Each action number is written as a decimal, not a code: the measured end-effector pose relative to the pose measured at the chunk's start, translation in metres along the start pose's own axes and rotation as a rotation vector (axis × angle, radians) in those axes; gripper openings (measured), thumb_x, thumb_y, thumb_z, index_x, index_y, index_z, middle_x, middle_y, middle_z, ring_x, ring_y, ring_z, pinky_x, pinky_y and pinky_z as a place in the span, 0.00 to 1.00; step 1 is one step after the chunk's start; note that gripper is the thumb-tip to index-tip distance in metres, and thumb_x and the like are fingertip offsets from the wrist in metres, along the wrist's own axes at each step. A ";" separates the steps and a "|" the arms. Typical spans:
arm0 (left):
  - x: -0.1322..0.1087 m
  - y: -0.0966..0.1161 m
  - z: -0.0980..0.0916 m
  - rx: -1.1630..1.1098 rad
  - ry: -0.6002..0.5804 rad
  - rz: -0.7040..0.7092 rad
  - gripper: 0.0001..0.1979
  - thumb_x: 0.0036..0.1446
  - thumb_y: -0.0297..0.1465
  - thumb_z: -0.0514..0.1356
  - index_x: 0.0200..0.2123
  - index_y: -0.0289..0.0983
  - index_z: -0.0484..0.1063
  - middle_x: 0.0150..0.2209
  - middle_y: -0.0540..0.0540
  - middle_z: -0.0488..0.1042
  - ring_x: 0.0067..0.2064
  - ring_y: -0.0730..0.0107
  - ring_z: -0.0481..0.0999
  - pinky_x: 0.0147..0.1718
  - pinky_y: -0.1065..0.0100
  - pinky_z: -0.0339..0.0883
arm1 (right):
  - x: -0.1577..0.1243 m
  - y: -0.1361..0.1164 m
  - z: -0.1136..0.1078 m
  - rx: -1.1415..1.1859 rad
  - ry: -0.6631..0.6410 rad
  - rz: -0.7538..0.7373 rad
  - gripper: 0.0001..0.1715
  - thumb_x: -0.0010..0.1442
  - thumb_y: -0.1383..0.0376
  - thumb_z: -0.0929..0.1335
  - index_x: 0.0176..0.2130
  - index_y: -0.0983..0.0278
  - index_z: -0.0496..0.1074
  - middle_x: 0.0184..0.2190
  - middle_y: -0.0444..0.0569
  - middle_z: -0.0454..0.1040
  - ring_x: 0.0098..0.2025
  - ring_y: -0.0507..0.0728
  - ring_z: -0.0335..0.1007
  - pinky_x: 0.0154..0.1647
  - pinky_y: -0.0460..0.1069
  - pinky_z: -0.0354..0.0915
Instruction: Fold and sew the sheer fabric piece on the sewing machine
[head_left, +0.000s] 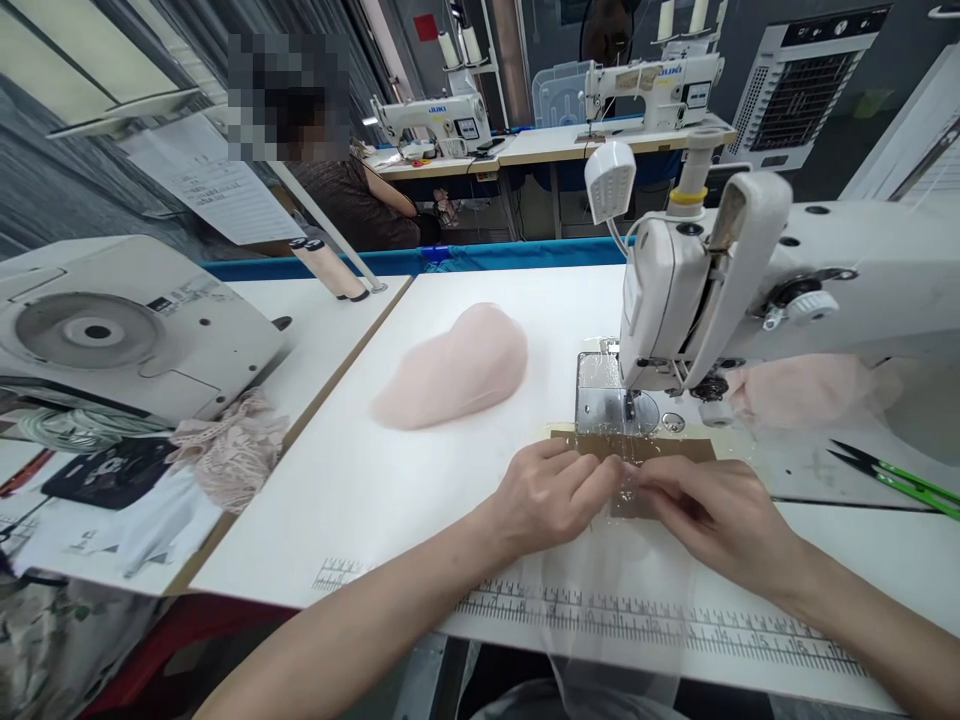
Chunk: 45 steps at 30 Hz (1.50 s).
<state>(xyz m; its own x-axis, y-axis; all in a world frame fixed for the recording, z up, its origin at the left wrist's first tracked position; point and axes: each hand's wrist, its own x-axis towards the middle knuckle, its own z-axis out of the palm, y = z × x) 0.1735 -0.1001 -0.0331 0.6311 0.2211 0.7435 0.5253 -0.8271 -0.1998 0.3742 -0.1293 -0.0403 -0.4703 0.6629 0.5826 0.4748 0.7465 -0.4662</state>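
My left hand (559, 495) and my right hand (716, 515) meet just in front of the sewing machine (675, 290), fingertips pinched close together. Between them they grip a sheer, pale fabric (611, 620) that hangs down over the table's front edge. The needle plate (600, 395) lies right behind my fingers, with the presser foot above it. Under my hands a brown strip (675, 450) is fixed to the tabletop. To the left rests a pale pink cup-shaped fabric piece (457, 370). The exact edge being pinched is hidden by my fingers.
Green-handled thread snips (896, 478) and another pink sheer piece (802, 390) lie at the right. A printed ruler (525, 600) runs along the front edge. At left stand a second machine (135, 330) and bundled ties (232, 450). A person (345, 190) sits beyond.
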 end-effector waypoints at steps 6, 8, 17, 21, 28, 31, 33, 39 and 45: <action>-0.002 0.000 0.000 -0.046 0.018 0.012 0.00 0.59 0.22 0.58 0.34 0.30 0.68 0.16 0.58 0.63 0.16 0.81 0.58 0.15 0.73 0.53 | 0.000 0.000 -0.001 -0.018 0.029 -0.011 0.08 0.60 0.73 0.66 0.40 0.61 0.66 0.24 0.39 0.75 0.19 0.47 0.67 0.20 0.43 0.63; -0.002 0.000 -0.001 -0.061 0.005 0.009 0.01 0.59 0.22 0.58 0.34 0.31 0.67 0.16 0.58 0.64 0.16 0.81 0.60 0.15 0.72 0.54 | 0.000 0.000 -0.002 -0.017 0.038 -0.015 0.09 0.60 0.73 0.66 0.40 0.61 0.66 0.24 0.39 0.75 0.19 0.47 0.68 0.22 0.43 0.63; -0.003 0.001 -0.002 -0.154 -0.019 -0.053 0.02 0.61 0.22 0.56 0.38 0.32 0.66 0.21 0.57 0.73 0.18 0.82 0.67 0.17 0.74 0.58 | -0.002 0.001 -0.002 -0.008 0.029 -0.030 0.10 0.59 0.74 0.67 0.39 0.60 0.67 0.23 0.38 0.73 0.20 0.47 0.66 0.21 0.43 0.62; -0.004 0.001 -0.001 -0.152 -0.002 -0.043 0.05 0.60 0.22 0.57 0.41 0.30 0.66 0.20 0.56 0.73 0.18 0.81 0.67 0.17 0.74 0.58 | 0.000 0.000 -0.002 0.000 0.033 -0.053 0.09 0.60 0.73 0.67 0.39 0.61 0.66 0.22 0.37 0.71 0.19 0.46 0.64 0.21 0.43 0.61; -0.004 0.001 0.000 -0.144 0.016 -0.064 0.02 0.61 0.24 0.57 0.38 0.33 0.67 0.17 0.59 0.67 0.16 0.82 0.60 0.14 0.74 0.54 | 0.002 -0.001 -0.002 0.018 0.044 0.048 0.13 0.62 0.70 0.65 0.48 0.63 0.64 0.17 0.35 0.62 0.16 0.46 0.56 0.16 0.42 0.57; -0.004 0.001 0.000 -0.145 0.043 -0.056 0.02 0.60 0.25 0.58 0.38 0.33 0.67 0.16 0.60 0.64 0.15 0.82 0.58 0.14 0.73 0.54 | 0.002 0.000 -0.002 0.022 0.029 0.056 0.10 0.62 0.71 0.65 0.45 0.63 0.65 0.18 0.35 0.63 0.17 0.45 0.57 0.17 0.41 0.57; -0.004 0.001 0.000 -0.140 0.040 -0.045 0.02 0.60 0.24 0.58 0.38 0.33 0.67 0.16 0.60 0.64 0.16 0.81 0.57 0.15 0.73 0.54 | 0.002 0.001 -0.002 0.019 0.027 0.053 0.09 0.62 0.71 0.65 0.43 0.62 0.65 0.18 0.36 0.64 0.17 0.45 0.57 0.17 0.42 0.57; -0.003 0.002 -0.002 -0.148 0.037 -0.031 0.01 0.61 0.22 0.56 0.36 0.32 0.67 0.16 0.59 0.64 0.16 0.81 0.59 0.15 0.73 0.53 | 0.001 -0.001 -0.003 0.041 -0.006 0.022 0.10 0.61 0.73 0.65 0.43 0.62 0.65 0.20 0.36 0.66 0.18 0.45 0.58 0.18 0.41 0.57; -0.004 0.001 -0.001 -0.174 0.036 -0.023 0.01 0.61 0.24 0.58 0.35 0.31 0.68 0.18 0.57 0.68 0.17 0.82 0.60 0.16 0.73 0.53 | 0.002 -0.003 -0.002 0.037 0.020 -0.001 0.11 0.60 0.75 0.64 0.42 0.63 0.64 0.17 0.33 0.57 0.16 0.45 0.52 0.17 0.42 0.54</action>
<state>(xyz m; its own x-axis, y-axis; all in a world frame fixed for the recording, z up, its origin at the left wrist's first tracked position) 0.1712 -0.1022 -0.0357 0.5975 0.2248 0.7697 0.4306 -0.8997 -0.0714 0.3734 -0.1301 -0.0358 -0.4558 0.6613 0.5958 0.4466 0.7489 -0.4895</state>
